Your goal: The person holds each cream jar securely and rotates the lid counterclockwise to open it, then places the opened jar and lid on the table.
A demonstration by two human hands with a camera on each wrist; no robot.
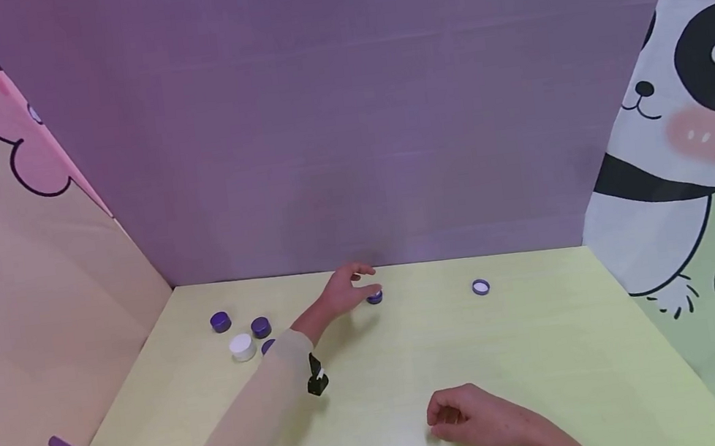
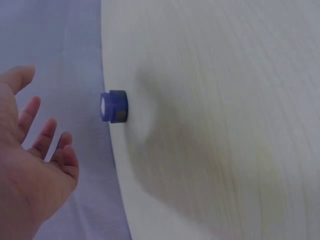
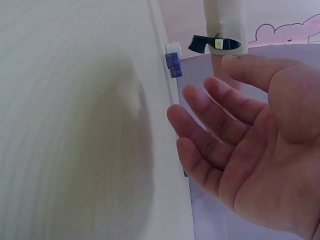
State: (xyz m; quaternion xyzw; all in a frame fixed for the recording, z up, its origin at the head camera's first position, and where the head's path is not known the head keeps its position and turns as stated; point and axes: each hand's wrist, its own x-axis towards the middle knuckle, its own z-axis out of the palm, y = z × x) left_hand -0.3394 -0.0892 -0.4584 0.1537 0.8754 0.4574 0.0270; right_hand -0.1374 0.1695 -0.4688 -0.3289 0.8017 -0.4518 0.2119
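Observation:
My left hand (image 1: 345,290) reaches to the far part of the table, fingers loosely spread and holding nothing. Just past its thumb stands a small purple cap (image 1: 375,298). In the left wrist view this cap (image 2: 118,106) has a darker ribbed lower part and a narrower purple top with white inside. A gap separates it from the fingers there. Over the near part of the table hovers my right hand (image 1: 475,415), its fingers relaxed and bent; the right wrist view shows a bare palm (image 3: 265,165).
Farther right lies a purple ring-like cap (image 1: 480,287) with a white middle. At the left are a white cap (image 1: 242,347) and several purple caps (image 1: 260,327), one partly behind the left sleeve (image 1: 253,411). A purple backdrop (image 1: 348,143) borders the table's (image 1: 544,349) far edge.

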